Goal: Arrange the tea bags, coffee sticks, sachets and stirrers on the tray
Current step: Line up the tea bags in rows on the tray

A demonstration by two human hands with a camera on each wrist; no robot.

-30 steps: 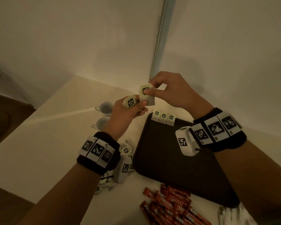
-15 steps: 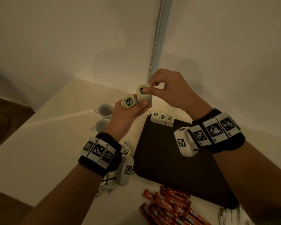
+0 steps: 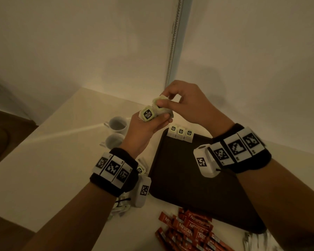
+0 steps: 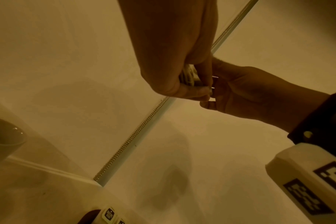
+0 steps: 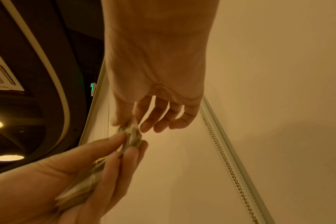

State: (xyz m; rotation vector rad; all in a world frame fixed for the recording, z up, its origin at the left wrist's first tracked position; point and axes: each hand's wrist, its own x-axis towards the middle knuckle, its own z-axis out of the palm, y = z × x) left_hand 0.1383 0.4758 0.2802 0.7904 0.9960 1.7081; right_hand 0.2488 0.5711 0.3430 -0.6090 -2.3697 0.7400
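The tea bags (image 3: 153, 112) you are working with sit raised above the far left corner of the tray (image 3: 188, 178), a small stack gripped in your left hand (image 3: 145, 127), fingers curled round it. Your right hand (image 3: 185, 102) pinches the top bag of that stack between thumb and forefinger, the other fingers loosely spread. These packets look light, thin and papery, so they will likely bend and slide over one another; take one by its upper edge, near the label, and peel it clear before lowering it. Squeeze too hard and you may crumple the envelope; too loosely and a second bag could come along. Three tea bags in a row (image 3: 180, 132) already stand along the tray's far edge, touching one another, so the next probably belongs just beside them. Further out, red coffee sticks (image 3: 190, 232) lie heaped on the table near the tray's near edge, and two white cups (image 3: 116, 131) stand left of the tray.
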